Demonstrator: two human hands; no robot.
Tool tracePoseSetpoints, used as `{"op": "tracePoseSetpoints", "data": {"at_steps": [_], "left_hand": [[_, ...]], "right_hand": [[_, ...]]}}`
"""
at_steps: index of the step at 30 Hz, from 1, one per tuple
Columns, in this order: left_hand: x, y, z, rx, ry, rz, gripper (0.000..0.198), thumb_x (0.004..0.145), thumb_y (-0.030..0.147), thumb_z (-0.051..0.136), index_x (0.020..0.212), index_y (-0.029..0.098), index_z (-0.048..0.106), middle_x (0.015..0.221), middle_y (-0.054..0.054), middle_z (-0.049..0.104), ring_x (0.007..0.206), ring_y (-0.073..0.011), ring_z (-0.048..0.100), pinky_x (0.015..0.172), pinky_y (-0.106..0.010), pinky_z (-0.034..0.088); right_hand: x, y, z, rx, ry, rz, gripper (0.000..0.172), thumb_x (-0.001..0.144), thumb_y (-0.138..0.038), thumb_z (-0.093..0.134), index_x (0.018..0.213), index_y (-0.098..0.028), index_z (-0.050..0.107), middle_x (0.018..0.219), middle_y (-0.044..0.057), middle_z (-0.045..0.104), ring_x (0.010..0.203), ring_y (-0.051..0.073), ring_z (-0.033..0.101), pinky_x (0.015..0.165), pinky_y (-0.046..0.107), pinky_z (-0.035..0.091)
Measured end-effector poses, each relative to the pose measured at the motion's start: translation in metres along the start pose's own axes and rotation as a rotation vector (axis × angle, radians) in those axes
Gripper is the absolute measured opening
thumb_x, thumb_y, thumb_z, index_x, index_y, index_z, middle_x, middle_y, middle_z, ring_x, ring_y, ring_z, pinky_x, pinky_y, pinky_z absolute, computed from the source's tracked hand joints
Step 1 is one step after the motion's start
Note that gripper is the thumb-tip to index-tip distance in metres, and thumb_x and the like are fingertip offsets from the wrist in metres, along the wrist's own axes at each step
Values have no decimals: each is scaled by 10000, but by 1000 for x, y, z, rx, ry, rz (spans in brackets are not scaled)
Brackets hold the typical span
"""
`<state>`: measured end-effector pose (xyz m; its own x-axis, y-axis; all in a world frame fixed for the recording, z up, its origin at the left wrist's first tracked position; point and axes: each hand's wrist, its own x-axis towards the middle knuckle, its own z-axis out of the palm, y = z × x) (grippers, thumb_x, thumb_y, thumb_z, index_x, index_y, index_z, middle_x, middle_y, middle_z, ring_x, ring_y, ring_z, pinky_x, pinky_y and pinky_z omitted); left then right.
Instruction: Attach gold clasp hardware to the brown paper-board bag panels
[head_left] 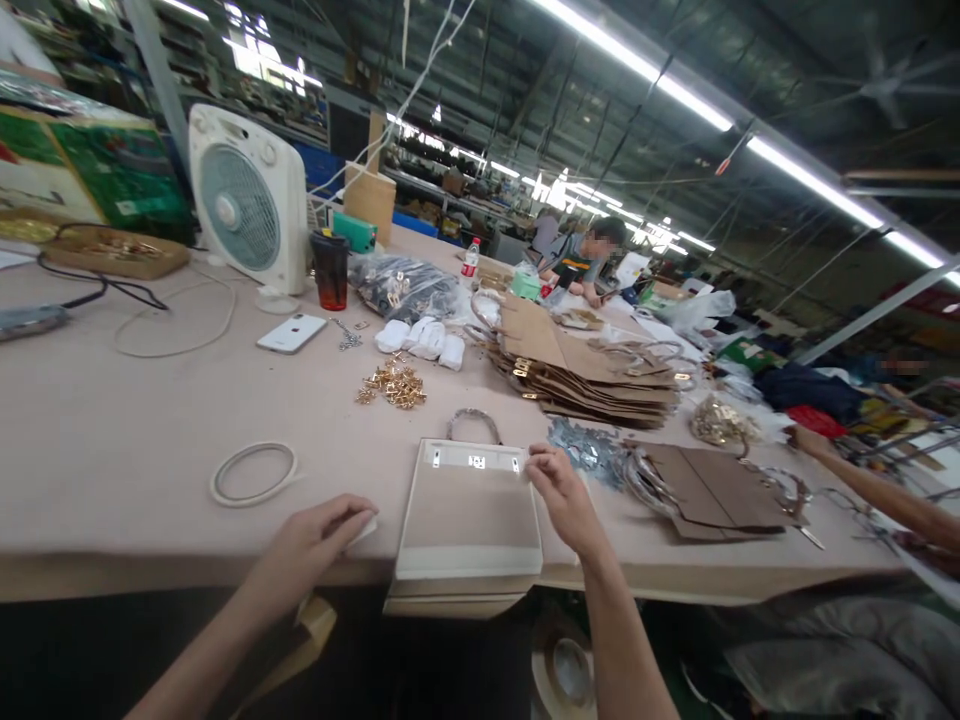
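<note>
A beige handbag (pixel 469 515) lies at the table's front edge, its lower end hanging over. Along its top sit metal plates (pixel 477 462), and a plastic-wrapped handle (pixel 475 413) curves up behind. My left hand (pixel 322 535) is left of the bag, thumb and fingers pinched on a small white strip (pixel 365 528). At the bag's upper right corner is my right hand (pixel 559 492), fingers curled and pinched beside the right-hand plate; whatever they hold is hidden. A roll of white tape (pixel 253 474) lies flat to the left.
Behind the bag lie gold hardware pieces (pixel 391 385), a phone (pixel 292 334) and a stack of brown bag pieces (pixel 585 370). Silvery metal plates (pixel 585 450) and more brown bag pieces (pixel 720 485) lie to the right. A fan (pixel 247 200) stands back left. Another person's arm (pixel 877 485) reaches in at right.
</note>
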<state>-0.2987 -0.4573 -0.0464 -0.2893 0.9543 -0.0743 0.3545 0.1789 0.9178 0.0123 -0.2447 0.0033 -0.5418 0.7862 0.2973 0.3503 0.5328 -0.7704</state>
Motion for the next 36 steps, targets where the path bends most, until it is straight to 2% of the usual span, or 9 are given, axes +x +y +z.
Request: {"op": "tracePoseSetpoints", "data": {"at_steps": [5, 9, 13, 29, 33, 36], "left_hand": [[7, -10, 4, 42, -14, 5, 456, 949, 629, 520, 1023, 228, 725, 867, 1, 704, 793, -187, 599, 725, -256, 454], [6, -6, 3, 14, -22, 0, 441, 949, 616, 527, 1002, 225, 726, 847, 4, 702, 768, -184, 614, 722, -252, 475], [4, 2, 3, 6, -1, -9, 413, 942, 590, 555, 973, 219, 736, 813, 5, 690, 746, -176, 606, 691, -237, 471], [5, 2, 2, -18, -12, -30, 444, 959, 608, 540, 1018, 211, 729, 878, -11, 708, 796, -186, 608, 722, -248, 485], [4, 3, 2, -51, 6, -26, 451, 943, 616, 563, 1005, 205, 739, 889, -18, 716, 782, -182, 602, 704, -245, 495], [3, 4, 2, -73, 17, -28, 445, 933, 611, 584, 1011, 207, 753, 907, -23, 731, 774, -180, 610, 694, -242, 506]], "right_hand": [[33, 42, -15, -29, -145, 84, 292, 959, -491, 587, 887, -222, 678, 1248, 103, 650, 1239, 252, 581, 1102, 423, 404], [46, 57, -13, -50, -236, 88, 330, 955, -512, 591, 857, -210, 680, 1254, 110, 666, 1239, 255, 584, 1119, 439, 382], [53, 66, -11, -57, -306, 63, 298, 951, -468, 598, 866, -199, 694, 1281, 118, 661, 1223, 251, 595, 1112, 434, 388], [61, 80, -3, -77, -354, 38, 274, 963, -422, 594, 885, -190, 716, 1243, 118, 678, 1214, 239, 613, 1115, 418, 410], [57, 83, -2, -64, -336, 31, 238, 909, -425, 678, 980, -202, 723, 1326, 120, 656, 1262, 251, 598, 1118, 414, 418], [54, 87, 1, -32, -315, 58, 345, 857, -431, 739, 1120, -210, 700, 1321, 111, 671, 1223, 252, 625, 1109, 428, 445]]}}
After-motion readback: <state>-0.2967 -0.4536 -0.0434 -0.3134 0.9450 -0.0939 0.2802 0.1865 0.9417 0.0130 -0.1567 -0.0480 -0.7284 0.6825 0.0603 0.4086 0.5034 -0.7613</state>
